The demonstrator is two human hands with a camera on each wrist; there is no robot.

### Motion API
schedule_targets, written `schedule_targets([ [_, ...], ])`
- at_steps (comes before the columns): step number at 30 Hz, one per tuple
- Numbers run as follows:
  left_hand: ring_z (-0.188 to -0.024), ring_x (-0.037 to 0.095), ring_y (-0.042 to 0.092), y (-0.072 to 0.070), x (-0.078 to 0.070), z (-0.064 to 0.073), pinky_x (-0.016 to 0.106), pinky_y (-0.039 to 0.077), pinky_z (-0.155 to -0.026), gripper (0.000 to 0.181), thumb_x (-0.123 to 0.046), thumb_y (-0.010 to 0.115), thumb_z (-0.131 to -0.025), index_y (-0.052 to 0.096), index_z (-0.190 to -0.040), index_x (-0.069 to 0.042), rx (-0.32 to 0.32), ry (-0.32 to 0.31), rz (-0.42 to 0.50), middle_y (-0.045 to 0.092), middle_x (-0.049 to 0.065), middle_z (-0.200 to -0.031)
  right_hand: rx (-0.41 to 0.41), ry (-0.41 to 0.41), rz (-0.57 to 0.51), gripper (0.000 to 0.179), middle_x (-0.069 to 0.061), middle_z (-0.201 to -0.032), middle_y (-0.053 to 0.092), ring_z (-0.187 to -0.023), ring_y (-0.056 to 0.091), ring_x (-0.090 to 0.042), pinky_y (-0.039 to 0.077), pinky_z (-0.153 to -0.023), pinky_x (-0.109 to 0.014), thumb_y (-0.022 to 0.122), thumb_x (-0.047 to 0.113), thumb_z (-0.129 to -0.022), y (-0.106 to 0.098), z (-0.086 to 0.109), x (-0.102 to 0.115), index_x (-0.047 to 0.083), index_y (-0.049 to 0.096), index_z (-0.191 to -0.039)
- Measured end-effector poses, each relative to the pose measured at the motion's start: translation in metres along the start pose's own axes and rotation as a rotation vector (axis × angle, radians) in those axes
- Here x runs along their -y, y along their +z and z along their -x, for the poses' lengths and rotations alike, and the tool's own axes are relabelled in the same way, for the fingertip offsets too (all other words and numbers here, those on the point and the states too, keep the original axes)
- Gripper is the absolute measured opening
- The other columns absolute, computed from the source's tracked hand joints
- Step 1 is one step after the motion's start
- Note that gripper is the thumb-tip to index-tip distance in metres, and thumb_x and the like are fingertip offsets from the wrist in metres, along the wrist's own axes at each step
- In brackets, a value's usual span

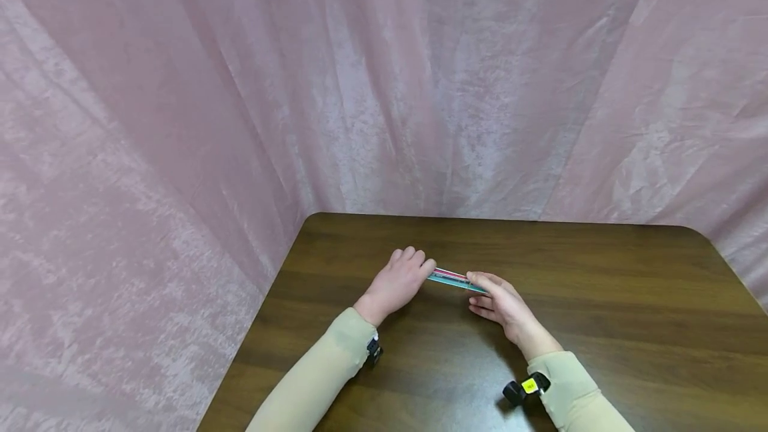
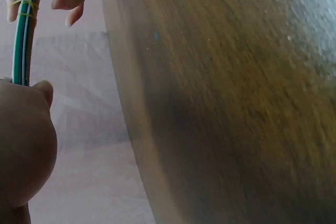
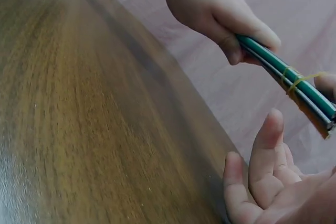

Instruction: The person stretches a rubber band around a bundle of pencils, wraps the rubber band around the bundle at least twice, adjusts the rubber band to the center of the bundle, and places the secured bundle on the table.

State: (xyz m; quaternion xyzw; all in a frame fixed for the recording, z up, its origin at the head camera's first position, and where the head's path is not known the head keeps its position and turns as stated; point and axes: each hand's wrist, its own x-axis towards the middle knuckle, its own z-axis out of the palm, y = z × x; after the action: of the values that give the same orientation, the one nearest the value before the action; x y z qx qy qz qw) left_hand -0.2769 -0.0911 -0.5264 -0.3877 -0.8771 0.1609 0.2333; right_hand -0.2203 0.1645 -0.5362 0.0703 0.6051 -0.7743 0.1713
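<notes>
A slim bundle of pencils, green, white and orange-brown on the sides that show, is held level above the table between my two hands. Its far-left end is gripped by my left hand, with the thumb and fingertips around it in the right wrist view. A yellow rubber band circles the bundle near the other end. One strand stands away from the pencils toward a digit of my right hand, which catches it. The other right fingers are bent loosely below, apart from the bundle.
Under both hands lies a brown wooden table with rounded far corners. Pink velvety curtain hangs behind and to the left of it. A small black camera is strapped at my right wrist, another at my left.
</notes>
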Motion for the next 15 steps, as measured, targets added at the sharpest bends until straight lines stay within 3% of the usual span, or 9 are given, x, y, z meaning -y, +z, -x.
schedule_targets([
  [4, -0.088, 0.020, 0.047, 0.002, -0.001, 0.000, 0.033, 0.037, -0.077, 0.009, -0.008, 0.056, -0.110, 0.057, -0.112, -0.017, 0.039, 0.006, -0.029, 0.057, 0.000, -0.097, 0.004, -0.018, 0.031, 0.062, 0.003, -0.098, 0.072, -0.084, 0.069, -0.015, 0.058, -0.087, -0.034, 0.057, 0.045, -0.107, -0.003, 0.006, 0.008, 0.001, 0.043, -0.149],
  [8, -0.087, 0.020, 0.045, 0.002, 0.000, 0.000, 0.033, 0.036, -0.077, 0.008, -0.008, 0.055, -0.110, 0.056, -0.111, -0.016, 0.047, -0.002, -0.050, 0.056, -0.001, -0.097, -0.014, -0.101, 0.150, 0.060, -0.002, -0.104, 0.073, -0.090, 0.072, -0.022, 0.059, -0.086, -0.034, 0.059, 0.043, -0.107, -0.005, 0.008, 0.015, -0.004, 0.049, -0.144],
  [11, -0.089, 0.020, 0.048, -0.001, -0.001, -0.002, 0.033, 0.037, -0.078, 0.006, -0.011, 0.057, -0.110, 0.057, -0.112, -0.016, 0.029, 0.004, -0.040, 0.057, 0.000, -0.100, -0.021, -0.236, 0.390, 0.045, -0.003, -0.105, 0.074, -0.091, 0.072, -0.023, 0.058, -0.082, -0.031, 0.069, 0.033, -0.104, -0.008, 0.008, 0.014, -0.003, 0.062, -0.131],
  [15, -0.095, 0.020, 0.052, -0.005, -0.002, -0.005, 0.034, 0.040, -0.080, 0.007, -0.014, 0.057, -0.110, 0.059, -0.116, -0.017, 0.044, 0.009, 0.007, 0.061, -0.001, -0.105, -0.047, -0.474, 0.850, 0.028, 0.001, -0.101, 0.074, -0.088, 0.067, -0.018, 0.054, -0.078, -0.034, 0.077, 0.029, -0.101, -0.012, 0.008, 0.011, 0.009, 0.073, -0.120],
])
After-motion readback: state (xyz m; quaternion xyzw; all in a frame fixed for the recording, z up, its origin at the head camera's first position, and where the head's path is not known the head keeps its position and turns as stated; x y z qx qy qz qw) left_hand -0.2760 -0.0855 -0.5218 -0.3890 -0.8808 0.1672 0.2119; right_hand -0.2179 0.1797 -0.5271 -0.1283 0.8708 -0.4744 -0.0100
